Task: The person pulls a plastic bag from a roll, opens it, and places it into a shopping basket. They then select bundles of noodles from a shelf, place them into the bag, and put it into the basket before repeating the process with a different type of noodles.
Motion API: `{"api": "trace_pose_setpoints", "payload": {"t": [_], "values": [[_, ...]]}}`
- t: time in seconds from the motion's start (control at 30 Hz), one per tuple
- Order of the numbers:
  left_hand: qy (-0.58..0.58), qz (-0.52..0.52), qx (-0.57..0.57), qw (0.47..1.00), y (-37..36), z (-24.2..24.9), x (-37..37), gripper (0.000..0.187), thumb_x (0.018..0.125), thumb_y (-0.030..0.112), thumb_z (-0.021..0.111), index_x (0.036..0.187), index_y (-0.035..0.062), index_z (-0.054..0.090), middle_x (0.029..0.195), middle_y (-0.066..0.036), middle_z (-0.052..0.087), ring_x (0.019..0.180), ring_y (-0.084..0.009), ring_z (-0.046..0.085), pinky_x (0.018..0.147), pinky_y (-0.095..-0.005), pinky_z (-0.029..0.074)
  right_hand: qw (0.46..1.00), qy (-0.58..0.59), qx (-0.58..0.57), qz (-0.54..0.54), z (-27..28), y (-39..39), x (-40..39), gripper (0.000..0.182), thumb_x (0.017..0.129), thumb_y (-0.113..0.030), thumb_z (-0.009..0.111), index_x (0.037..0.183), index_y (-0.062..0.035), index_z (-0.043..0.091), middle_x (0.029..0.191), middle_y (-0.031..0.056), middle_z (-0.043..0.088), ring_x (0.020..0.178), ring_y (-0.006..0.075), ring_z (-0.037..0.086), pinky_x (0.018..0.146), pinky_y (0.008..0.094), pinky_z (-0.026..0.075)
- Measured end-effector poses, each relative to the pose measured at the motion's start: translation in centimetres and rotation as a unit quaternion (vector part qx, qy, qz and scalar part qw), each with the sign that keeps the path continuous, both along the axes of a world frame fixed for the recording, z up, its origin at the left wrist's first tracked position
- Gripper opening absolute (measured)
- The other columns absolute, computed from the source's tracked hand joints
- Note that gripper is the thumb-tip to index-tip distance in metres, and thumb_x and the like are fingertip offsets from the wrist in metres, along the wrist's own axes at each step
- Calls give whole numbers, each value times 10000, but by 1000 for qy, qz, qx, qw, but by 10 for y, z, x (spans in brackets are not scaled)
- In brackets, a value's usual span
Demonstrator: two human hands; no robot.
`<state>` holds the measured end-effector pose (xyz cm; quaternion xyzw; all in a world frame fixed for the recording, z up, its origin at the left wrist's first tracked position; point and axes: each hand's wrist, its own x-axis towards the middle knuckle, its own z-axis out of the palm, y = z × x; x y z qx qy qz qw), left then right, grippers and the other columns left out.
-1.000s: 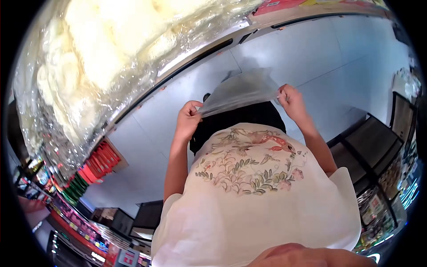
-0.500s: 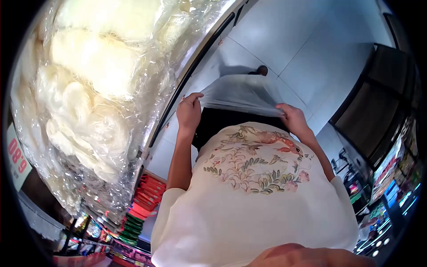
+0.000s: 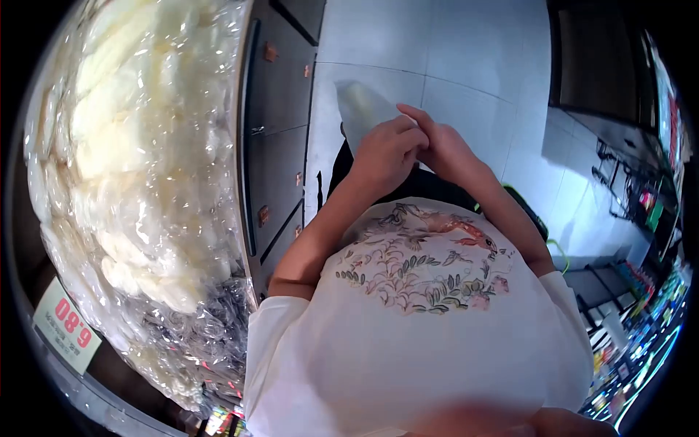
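A translucent plastic bag (image 3: 355, 105) hangs beyond my hands, over the floor, with a faint yellowish patch showing in it. My left hand (image 3: 389, 151) is closed at the bag's near end, its fingers curled. Pressed against it is my right hand (image 3: 450, 151), also closed, with its fingers meeting the left ones at the same end of the bag. The fingers hide the part of the bag between them.
On my left stands a display counter (image 3: 280, 146) heaped with pale noodle-like bundles (image 3: 138, 138) under clear plastic film. A price sign (image 3: 68, 323) stands at its side. A dark cabinet (image 3: 601, 69) is at far right, with packed shelves (image 3: 641, 349) behind it.
My hands have come together from holding the bag's edge stretched wide between them. The bag now hangs narrow ahead of my left hand. My view has turned, bringing the counter's front more into sight.
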<state>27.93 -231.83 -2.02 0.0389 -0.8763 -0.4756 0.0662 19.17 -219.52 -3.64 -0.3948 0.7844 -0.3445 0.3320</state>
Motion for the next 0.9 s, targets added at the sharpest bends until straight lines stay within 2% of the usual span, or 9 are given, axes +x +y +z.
{"api": "trace_pose_setpoints", "payload": {"t": [0.13, 0.23, 0.37, 0.6, 0.67, 0.8, 0.83, 0.87, 0.9], "values": [[4, -26, 166, 986, 80, 7, 24, 227, 681, -38, 546, 901, 15, 532, 877, -99, 551, 823, -212, 546, 735, -276, 423, 989, -86, -50, -106, -19, 105, 32, 230, 771, -151, 549, 959, -44, 473, 688, 129, 544, 641, 289, 543, 576, 359, 413], [-9, -73, 84, 994, 101, 8, 43, 487, 615, 25, 657, 1061, 14, 463, 1034, -136, 501, 960, -267, 488, 829, -321, 389, 963, -150, -52, -217, -20, 153, 61, 205, 800, -193, 522, 853, -9, 447, 668, 126, 517, 616, 229, 507, 588, 322, 396], [-46, -105, -98, 989, 115, 10, 69, 766, 511, 128, 762, 1171, 18, 390, 1189, -166, 391, 1086, -323, 397, 889, -362, 354, 952, -137, -84, -261, 8, 183, 84, 200, 803, -210, 484, 840, -16, 453, 673, 146, 530, 628, 271, 524, 583, 344, 397], [-49, -250, -41, 966, 149, -4, 95, 870, 508, 174, 769, 1236, 50, 308, 1259, -167, 323, 1130, -330, 353, 914, -392, 334, 953, -74, -114, -271, 54, 201, 146, 210, 784, -240, 481, 880, -52, 477, 684, 173, 545, 677, 347, 528, 608, 389, 403], [-9, -356, -141, 924, 157, -16, 93, 836, 576, 221, 731, 1253, 62, 268, 1254, -184, 324, 1127, -326, 363, 911, -386, 340, 942, -60, -207, -259, 60, 198, 173, 184, 782, -198, 499, 833, -24, 465, 650, 155, 517, 616, 316, 510, 562, 360, 385], [140, -342, -27, 929, 172, -11, 123, 628, 741, 257, 582, 1234, 23, 271, 1137, -171, 428, 1023, -276, 465, 867, -344, 385, 927, -79, -258, -261, 63, 189, 229, 176, 768, -186, 522, 825, -28, 470, 664, 140, 510, 631, 305, 510, 565, 347, 386], [-87, -301, 225, 923, 168, -22, 139, 579, 749, 240, 569, 1209, 12, 300, 1104, -152, 447, 986, -242, 485, 835, -327, 402, 931, -73, -248, -259, 61, 187, 239, 184, 763, -188, 527, 832, -26, 472, 682, 138, 507, 651, 308, 511, 575, 352, 389], [-301, -223, 450, 810, 163, -34, 155, 532, 757, 222, 556, 1184, 0, 329, 1071, -132, 467, 948, -208, 505, 803, -311, 419, 930, -79, -249, -258, 60, 186, 250, 184, 763, -188, 527, 832, -26, 472, 682, 138, 507, 651, 308, 511, 575, 352, 389], [-189, -280, 304, 891, 162, -43, 169, 414, 758, 214, 556, 1083, -8, 426, 979, -76, 497, 887, -152, 514, 751, -283, 433, 939, -53, -214, -265, 59, 185, 259, 206, 760, -217, 525, 844, -34, 482, 708, 149, 529, 676, 319, 524, 592, 366, 396]]}}
